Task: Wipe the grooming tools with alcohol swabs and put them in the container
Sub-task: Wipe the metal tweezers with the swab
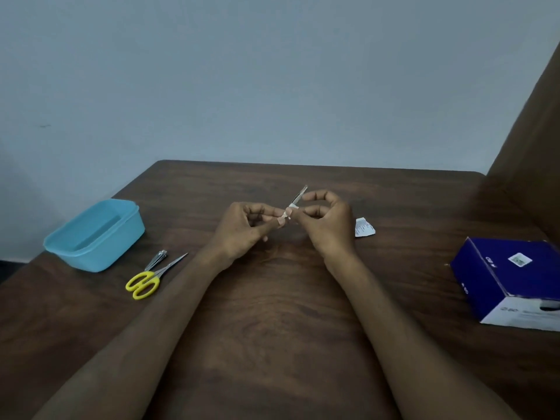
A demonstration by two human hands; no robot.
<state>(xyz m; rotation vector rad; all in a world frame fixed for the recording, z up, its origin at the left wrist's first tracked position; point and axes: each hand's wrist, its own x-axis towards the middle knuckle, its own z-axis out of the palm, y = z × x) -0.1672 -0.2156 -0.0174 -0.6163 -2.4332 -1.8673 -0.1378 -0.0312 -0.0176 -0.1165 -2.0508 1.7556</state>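
Head view. Left hand pinches metal tweezers above mid-counter; right hand pinches a white swab around them. Blue container, nail clipper, yellow scissors lie left; torn wrapper, blue box right.

Your slim metal tool tilts upward, white swab wrapped round it; yellow-handled scissors and nail clipper lie beside the open blue container.

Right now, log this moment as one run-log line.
step: wiping | left hand: holds tweezers | right hand: pinches swab | waiting: scissors, nail clipper | blue container: no tools visible inside
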